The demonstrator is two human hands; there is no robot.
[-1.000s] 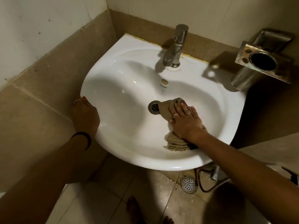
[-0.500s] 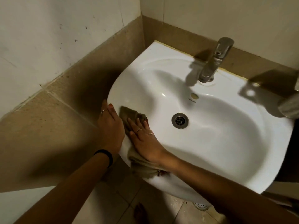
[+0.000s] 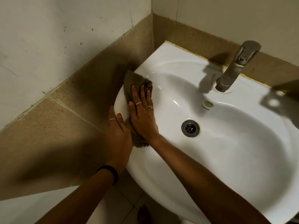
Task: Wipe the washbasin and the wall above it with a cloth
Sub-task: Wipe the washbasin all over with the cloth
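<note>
A white washbasin (image 3: 229, 143) is fixed to a corner wall (image 3: 234, 18) with a brown tile band under pale paint. My right hand (image 3: 143, 115) lies flat, fingers spread, pressing a brown cloth (image 3: 134, 83) onto the basin's left rim. The cloth drapes over that rim and shows again below my palm. My left hand (image 3: 118, 135) rests on the outer left edge of the basin, just beside the right hand, with its fingers laid against the rim. A black band circles the left wrist.
A steel tap (image 3: 234, 67) stands at the back of the basin, and a round drain (image 3: 190, 128) sits in the bowl. The side wall (image 3: 48, 46) runs close along the left. Tiled floor (image 3: 126, 204) and a foot (image 3: 144, 214) show below.
My right hand has slid the cloth from beside the drain to the left rim, then further back along that rim. The left hand stays on the basin's left edge. The camera has swung left.
</note>
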